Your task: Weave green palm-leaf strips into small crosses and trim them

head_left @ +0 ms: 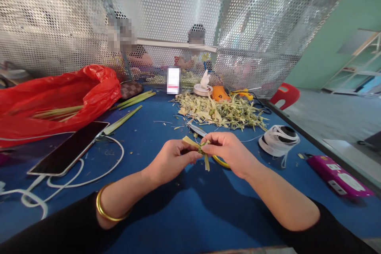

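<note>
Between my two hands is a small knot of woven pale-green leaf strips (205,154), with loose ends sticking out to the upper left and straight down. My left hand (171,159) pinches it from the left, thumb and fingers together. From the right, the thumb and fingertips of my right hand (228,151) close on the same piece. Under the right hand lie scissors (197,129); their blades point away and part of a yellow handle shows below. Beyond the hands spreads a pile of leaf scraps and woven bits (220,111).
On the left are a red plastic bag (98,83) of long leaves, loose leaf stalks (125,120) and a tablet or phone (71,149) with a white cable. A ribbon spool (278,143) and purple case (336,174) lie right. Behind a perforated screen (175,12) sit people.
</note>
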Demonstrator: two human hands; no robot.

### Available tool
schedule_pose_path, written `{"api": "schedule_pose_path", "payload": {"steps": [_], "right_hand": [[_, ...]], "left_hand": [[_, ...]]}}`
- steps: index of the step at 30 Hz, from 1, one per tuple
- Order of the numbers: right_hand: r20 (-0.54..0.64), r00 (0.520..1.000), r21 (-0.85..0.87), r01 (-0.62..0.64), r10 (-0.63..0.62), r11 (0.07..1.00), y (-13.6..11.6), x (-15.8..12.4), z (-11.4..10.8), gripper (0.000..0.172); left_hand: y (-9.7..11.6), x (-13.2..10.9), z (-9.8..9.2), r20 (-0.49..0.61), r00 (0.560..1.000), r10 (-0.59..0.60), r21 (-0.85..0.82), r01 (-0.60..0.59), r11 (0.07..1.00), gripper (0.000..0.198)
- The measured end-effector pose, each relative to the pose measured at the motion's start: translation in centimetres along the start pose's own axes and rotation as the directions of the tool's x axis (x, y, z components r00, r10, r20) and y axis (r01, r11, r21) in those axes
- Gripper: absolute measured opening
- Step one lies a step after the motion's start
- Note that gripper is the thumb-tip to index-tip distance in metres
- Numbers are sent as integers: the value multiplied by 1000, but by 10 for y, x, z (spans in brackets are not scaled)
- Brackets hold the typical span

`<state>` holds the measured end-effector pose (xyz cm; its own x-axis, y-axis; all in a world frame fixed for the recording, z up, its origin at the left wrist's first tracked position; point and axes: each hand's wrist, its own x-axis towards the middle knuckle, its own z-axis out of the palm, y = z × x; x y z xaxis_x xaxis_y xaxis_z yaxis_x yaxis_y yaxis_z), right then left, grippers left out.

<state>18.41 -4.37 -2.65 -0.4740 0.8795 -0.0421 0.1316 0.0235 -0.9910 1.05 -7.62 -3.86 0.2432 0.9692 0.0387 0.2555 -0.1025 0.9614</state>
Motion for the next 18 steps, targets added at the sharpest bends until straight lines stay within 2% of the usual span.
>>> {"api": "schedule_pose_path", "payload": {"steps": [2, 6, 10, 13, 16, 18], "right_hand": [[-10, 1000, 25, -5, 5, 1000, -1, 0, -1, 14], [-50, 999, 16, 0, 0, 1000, 0, 2, 0, 13], [-19, 1000, 29, -8, 9, 1000, 1, 2, 0, 14], [-28, 999, 28, 33, -33, 999, 0, 2, -2, 13], [-18, 996, 40, 91, -91, 995, -3, 3, -6, 23], [-13, 992, 9, 123, -123, 992, -4, 4, -8, 21]], "left_hand": [[-1, 0, 0, -14, 1000, 8, 28, -8, 1000, 22], [-3, 0, 1, 3, 998, -60, 7, 60, 998, 24], [-3, 1, -1, 22, 1000, -13, 48, 12, 999, 24], [-2, 3, -4, 24, 999, -22, -36, 23, 999, 24], [-1, 4, -5, 6, 999, -40, -123, 41, 992, 27], [-1, 3, -5, 37, 998, -53, -157, 58, 986, 27]]}}
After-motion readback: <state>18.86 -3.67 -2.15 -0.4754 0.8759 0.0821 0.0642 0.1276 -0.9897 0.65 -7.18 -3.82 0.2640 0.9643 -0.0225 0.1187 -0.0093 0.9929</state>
